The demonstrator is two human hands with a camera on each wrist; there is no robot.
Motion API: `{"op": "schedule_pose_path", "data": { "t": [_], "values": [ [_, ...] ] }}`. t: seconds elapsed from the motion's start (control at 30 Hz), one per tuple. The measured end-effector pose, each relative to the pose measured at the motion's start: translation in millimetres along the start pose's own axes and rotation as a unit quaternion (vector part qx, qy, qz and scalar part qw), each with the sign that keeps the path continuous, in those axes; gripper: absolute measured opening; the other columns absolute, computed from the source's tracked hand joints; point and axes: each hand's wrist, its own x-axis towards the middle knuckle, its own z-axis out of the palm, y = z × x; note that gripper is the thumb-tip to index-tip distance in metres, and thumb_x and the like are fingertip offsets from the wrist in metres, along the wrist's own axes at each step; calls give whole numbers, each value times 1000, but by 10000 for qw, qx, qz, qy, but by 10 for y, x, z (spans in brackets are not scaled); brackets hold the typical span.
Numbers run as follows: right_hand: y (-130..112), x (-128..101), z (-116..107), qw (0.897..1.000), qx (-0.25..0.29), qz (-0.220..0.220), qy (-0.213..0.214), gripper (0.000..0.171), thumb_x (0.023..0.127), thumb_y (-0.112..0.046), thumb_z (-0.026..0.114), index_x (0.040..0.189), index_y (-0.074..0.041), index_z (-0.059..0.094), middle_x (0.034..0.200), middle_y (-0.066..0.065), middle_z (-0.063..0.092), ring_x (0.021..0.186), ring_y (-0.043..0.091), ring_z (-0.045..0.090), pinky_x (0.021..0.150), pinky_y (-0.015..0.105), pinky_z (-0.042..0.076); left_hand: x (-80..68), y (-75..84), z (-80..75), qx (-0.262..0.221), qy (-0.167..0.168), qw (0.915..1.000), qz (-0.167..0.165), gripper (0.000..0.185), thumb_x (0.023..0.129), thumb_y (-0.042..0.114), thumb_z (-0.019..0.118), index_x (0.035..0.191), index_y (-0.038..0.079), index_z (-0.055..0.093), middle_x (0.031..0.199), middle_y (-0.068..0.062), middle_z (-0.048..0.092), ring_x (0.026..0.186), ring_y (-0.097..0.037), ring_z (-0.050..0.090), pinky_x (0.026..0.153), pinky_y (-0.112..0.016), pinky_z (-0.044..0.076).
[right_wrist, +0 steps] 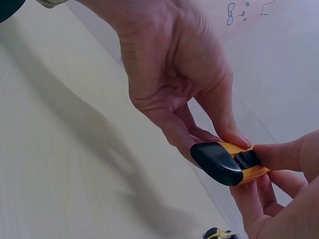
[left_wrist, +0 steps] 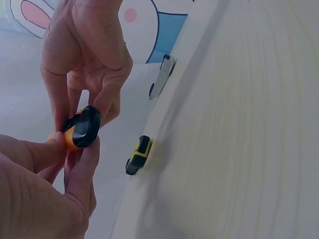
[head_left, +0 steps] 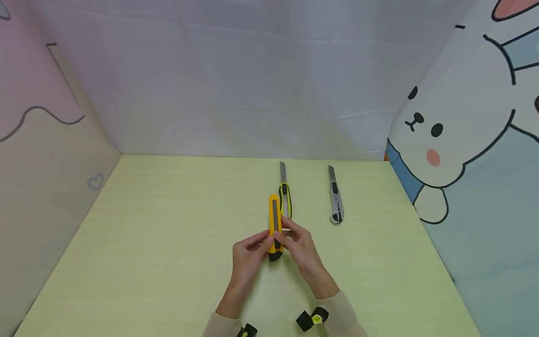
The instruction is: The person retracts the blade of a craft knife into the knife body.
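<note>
Both hands hold an orange utility knife [head_left: 275,224] with a black end cap [left_wrist: 84,127] [right_wrist: 218,162] above the pale green table [head_left: 160,243]. My left hand [head_left: 249,255] pinches its rear end from the left, thumb on the black slider [right_wrist: 247,159]. My right hand [head_left: 300,248] pinches the same end from the right. A yellow-green and black utility knife [head_left: 285,194] lies on the table just behind, its blade out. A silver utility knife [head_left: 335,199] lies further right, blade out too.
Cloth-covered walls close in the table at the back and both sides; the right one shows a cartoon rabbit [head_left: 446,135]. Wrist cameras [head_left: 313,319] sit on both forearms near the front edge.
</note>
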Motion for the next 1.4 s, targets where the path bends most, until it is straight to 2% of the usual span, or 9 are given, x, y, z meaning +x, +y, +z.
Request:
{"op": "schedule_pose_path", "data": {
  "t": [0.27,0.4,0.67,0.97,1.17,1.4],
  "values": [
    [17,4,30,9988,-239,306,283,43,99,-21,72,137,-3,64,119,10,65,95,15,64,80,29,57,-1,31,31,-54,213,9998,19,28,93,11,77,117,-4,75,97,-12,74,77,-12,66,69,-22,59],
    [23,-4,37,9984,-212,352,395,42,98,-21,72,135,-2,66,113,8,65,92,15,62,80,31,58,0,37,39,-32,214,9997,60,26,93,9,77,115,-4,76,95,-13,74,75,-12,66,69,-22,60],
    [42,-23,29,9998,5,165,105,44,99,-8,68,142,-2,60,120,12,62,95,14,62,82,26,56,13,19,9,-58,247,9996,83,28,93,10,77,117,-3,76,94,-11,73,75,-15,65,67,-22,59],
    [48,-28,12,9998,21,81,-172,46,100,-11,68,144,-3,58,128,15,62,101,17,63,86,27,56,19,51,-10,-268,208,9991,-243,30,93,10,77,120,-4,74,97,-9,72,80,-15,66,73,-25,61],
    [79,-4,19,9994,-174,-33,-281,51,100,-18,70,148,-8,55,131,15,62,110,21,65,92,33,57,54,78,-51,-176,225,9993,-244,30,94,11,77,119,-3,74,96,-8,72,77,-12,64,70,-24,60],
    [34,33,41,9983,-225,-254,-479,50,100,-14,68,148,-13,54,133,19,64,115,27,66,92,38,58,88,140,-135,-85,160,9997,-156,31,94,13,77,120,-3,74,98,-11,72,79,-13,65,72,-27,61]
  ]
}}
